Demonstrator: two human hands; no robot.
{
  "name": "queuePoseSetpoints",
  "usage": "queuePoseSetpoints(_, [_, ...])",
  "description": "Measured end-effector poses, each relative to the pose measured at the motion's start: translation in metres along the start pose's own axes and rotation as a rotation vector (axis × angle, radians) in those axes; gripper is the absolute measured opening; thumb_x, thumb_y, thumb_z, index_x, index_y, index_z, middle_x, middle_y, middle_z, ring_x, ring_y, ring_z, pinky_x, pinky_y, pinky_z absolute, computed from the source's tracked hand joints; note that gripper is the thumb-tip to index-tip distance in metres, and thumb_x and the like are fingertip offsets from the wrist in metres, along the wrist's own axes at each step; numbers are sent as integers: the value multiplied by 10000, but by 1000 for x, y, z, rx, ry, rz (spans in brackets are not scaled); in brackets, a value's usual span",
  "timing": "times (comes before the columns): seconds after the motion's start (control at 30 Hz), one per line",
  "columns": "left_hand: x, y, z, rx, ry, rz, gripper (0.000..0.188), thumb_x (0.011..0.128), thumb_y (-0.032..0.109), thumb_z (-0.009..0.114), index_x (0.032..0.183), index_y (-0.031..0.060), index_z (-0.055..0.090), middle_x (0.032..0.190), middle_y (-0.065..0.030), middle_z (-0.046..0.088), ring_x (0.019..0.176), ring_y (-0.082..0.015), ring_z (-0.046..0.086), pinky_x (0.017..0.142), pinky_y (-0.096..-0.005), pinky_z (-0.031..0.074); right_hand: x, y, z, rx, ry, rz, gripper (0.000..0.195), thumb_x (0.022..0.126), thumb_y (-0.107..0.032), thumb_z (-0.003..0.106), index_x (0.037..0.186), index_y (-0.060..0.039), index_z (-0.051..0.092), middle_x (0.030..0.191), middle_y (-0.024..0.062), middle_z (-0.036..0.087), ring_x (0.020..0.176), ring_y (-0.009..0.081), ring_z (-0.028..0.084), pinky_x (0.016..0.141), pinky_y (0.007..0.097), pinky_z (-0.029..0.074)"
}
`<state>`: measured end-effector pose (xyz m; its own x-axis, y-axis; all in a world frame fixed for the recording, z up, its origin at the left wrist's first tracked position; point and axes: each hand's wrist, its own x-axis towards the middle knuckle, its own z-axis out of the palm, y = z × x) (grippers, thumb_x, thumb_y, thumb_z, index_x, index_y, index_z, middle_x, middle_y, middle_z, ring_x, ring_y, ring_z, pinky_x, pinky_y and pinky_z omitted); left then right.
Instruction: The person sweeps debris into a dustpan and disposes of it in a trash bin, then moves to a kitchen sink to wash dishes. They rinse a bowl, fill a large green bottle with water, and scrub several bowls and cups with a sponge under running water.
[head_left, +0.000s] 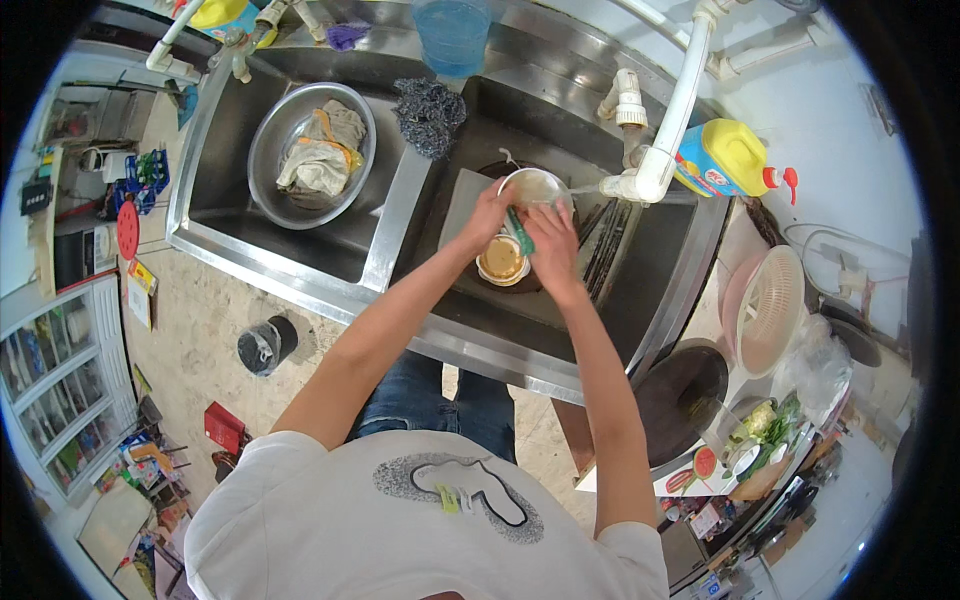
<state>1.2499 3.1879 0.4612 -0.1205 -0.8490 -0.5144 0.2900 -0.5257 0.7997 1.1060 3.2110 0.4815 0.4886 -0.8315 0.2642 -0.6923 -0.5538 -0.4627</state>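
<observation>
Over the right basin of a steel sink (649, 277), my left hand (487, 217) grips the rim of a white bowl (531, 184). My right hand (550, 238) presses a green scouring pad (519, 231) against the bowl's near side, its fingers partly hiding the pad. Water runs from a white plastic pipe tap (616, 187) towards the bowl. Just below the hands sits a small bowl (502, 259) of brownish liquid. Several dark chopsticks (609, 247) lie to the right in the basin, near a pale flat board (459, 204).
In the left basin a metal basin (259, 176) holds wet cloths (315, 166). A dark mesh scrubber (429, 116) rests on the divider. Behind stands a blue translucent container (451, 37). At right are a yellow detergent jug (724, 157), plastic colanders (769, 311) and a dark wok (682, 405).
</observation>
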Motion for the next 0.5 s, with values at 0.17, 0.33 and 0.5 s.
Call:
queuePoseSetpoints(0.17, [-8, -6, 30, -237, 234, 40, 317, 889, 179, 419, 1142, 1, 488, 1031, -86, 556, 949, -156, 499, 862, -286, 380, 10, -16, 20, 44, 82, 216, 365, 644, 44, 530, 999, 0, 600, 1065, 114, 588, 1081, 260, 505, 1000, 432, 304])
queuePoseSetpoints(0.33, [0, -6, 5, -25, 111, 29, 350, 880, 191, 437, 1165, -7, 479, 1078, -98, 551, 999, -162, 493, 889, -289, 368, 11, -6, 7, 35, 126, 96, 296, 630, 76, 499, 892, 12, 622, 965, 162, 613, 1017, 307, 535, 968, 437, 349])
queuePoseSetpoints(0.5, [9, -26, -6, 26, 93, -54, 376, 866, 316, 462, 1091, 21, 524, 942, -60, 583, 746, -151, 574, 667, -289, 472, 10, -8, 5, 52, 74, 51, 224, 654, 10, 564, 873, 7, 615, 922, 151, 613, 998, 305, 533, 979, 426, 339])
